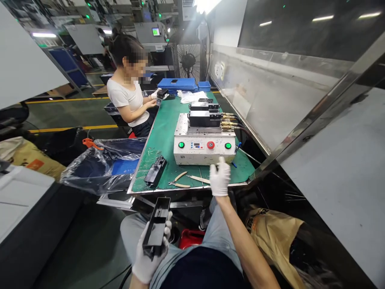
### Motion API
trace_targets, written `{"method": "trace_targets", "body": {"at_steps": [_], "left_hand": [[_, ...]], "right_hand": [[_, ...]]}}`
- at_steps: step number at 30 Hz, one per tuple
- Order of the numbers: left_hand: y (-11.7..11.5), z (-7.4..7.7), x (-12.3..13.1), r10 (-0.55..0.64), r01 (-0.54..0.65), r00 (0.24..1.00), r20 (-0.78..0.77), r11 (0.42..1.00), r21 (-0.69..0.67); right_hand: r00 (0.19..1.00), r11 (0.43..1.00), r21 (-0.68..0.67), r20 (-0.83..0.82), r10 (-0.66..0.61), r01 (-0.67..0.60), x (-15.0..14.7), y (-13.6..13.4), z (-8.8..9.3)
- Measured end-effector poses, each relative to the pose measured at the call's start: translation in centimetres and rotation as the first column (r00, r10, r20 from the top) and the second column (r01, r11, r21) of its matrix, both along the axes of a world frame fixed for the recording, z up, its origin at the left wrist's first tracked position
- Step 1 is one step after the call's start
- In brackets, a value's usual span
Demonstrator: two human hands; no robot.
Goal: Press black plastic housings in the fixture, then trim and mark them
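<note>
My left hand (149, 257), in a white glove, grips a long black plastic housing (156, 226) low in front of my lap, with its open hollow side facing up. My right hand (220, 176), also gloved, is raised just in front of a white bench machine (201, 150), whose panel has green buttons and a red stop button. Whether that hand pinches anything small is hard to see. Close to it on the green mat (164, 138) lie pliers (179, 180) and a slim tan-handled tool (197, 179). A second black housing (155, 171) rests at the mat's near left.
Black blocks (204, 116) with brass hose fittings (228, 121) sit on the machine. A co-worker's gloved hands (155, 98) work at the far bench end near blue trays (177, 84). A clear plastic bag (105, 164) hangs left of the bench. A metal-framed panel (300, 120) stands right.
</note>
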State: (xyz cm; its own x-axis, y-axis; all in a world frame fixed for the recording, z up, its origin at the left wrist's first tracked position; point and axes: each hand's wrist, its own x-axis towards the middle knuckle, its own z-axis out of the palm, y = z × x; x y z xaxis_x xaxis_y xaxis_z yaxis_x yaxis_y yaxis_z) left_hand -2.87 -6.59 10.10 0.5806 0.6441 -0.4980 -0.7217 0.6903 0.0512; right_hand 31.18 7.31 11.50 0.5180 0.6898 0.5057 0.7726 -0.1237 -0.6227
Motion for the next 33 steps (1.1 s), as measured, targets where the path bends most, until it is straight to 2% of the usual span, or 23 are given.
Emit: {"method": "trace_targets", "body": {"at_steps": [2,3,5,7,9,11,12,14,16,18,20,22,24,26,29,33], "left_hand": [[-0.9,-0.8,0.5,0.003,-0.003,1.0,-0.001,1.0,-0.027],[-1.2,-1.0,0.9,-0.007,0.005,0.998,-0.059,0.999,-0.047],[-1.6,-1.1,2.2,-0.033,0.017,0.976,-0.217,0.997,-0.075],[-1.7,-0.7,3.6,-0.048,0.012,0.917,-0.395,0.996,-0.094],[-1.6,0.2,4.8,-0.011,-0.039,0.827,-0.562,0.996,-0.076],[-1.3,1.7,5.5,0.029,-0.024,0.748,-0.663,1.0,0.017],[-1.1,2.7,5.8,0.035,0.032,0.739,-0.673,0.996,0.088],[-0.6,4.8,6.1,0.008,0.191,0.737,-0.676,0.957,0.219],[0.0,6.8,6.3,0.008,0.301,0.684,-0.729,0.908,0.292],[0.4,8.3,6.5,0.06,0.354,0.567,-0.821,0.883,0.309],[0.5,9.4,6.7,0.104,0.423,0.453,-0.885,0.849,0.316],[0.3,10.2,7.0,0.112,0.487,0.401,-0.909,0.814,0.316],[0.0,11.1,7.3,0.113,0.527,0.381,-0.917,0.789,0.316],[-0.2,12.0,7.6,0.122,0.541,0.362,-0.924,0.78,0.315],[-0.2,12.9,7.7,0.128,0.548,0.367,-0.921,0.771,0.325],[-0.2,12.9,7.4,0.064,0.58,0.394,-0.917,0.757,0.302]], "right_hand": [[0.954,0.964,0.062,-0.173,-0.243,0.257,3.3,0.0,1.0],[0.93,0.951,0.028,-0.217,-0.296,0.309,4.9,0.2,1.6],[0.923,0.948,-0.089,-0.22,-0.317,0.305,7.6,1.2,3.3],[0.944,0.945,-0.215,-0.169,-0.283,0.245,9.4,2.6,5.3],[0.964,0.922,-0.33,-0.097,-0.246,0.202,10.6,3.9,7.1],[0.966,0.894,-0.378,0.004,-0.257,0.24,11.2,4.5,8.8],[0.959,0.895,-0.347,0.058,-0.278,0.28,11.3,4.4,9.5],[0.943,0.931,-0.156,0.106,-0.317,0.33,10.5,3.2,11.0],[0.972,0.971,0.067,0.011,-0.233,0.232,8.5,0.7,12.6],[0.982,0.982,0.186,-0.189,0.023,0.013,5.3,-2.5,14.3],[0.869,0.947,0.204,-0.386,0.31,-0.248,1.7,-5.8,15.8],[0.742,0.886,0.199,-0.488,0.46,-0.418,-1.4,-8.1,16.9],[0.674,0.848,0.196,-0.53,0.514,-0.492,-3.4,-9.3,17.4],[0.65,0.836,0.189,-0.55,0.525,-0.515,-4.2,-9.6,17.5],[0.648,0.832,0.166,-0.554,0.522,-0.529,-4.1,-9.5,17.2],[0.661,0.81,0.151,-0.504,0.557,-0.567,-3.7,-9.3,16.4]]}}
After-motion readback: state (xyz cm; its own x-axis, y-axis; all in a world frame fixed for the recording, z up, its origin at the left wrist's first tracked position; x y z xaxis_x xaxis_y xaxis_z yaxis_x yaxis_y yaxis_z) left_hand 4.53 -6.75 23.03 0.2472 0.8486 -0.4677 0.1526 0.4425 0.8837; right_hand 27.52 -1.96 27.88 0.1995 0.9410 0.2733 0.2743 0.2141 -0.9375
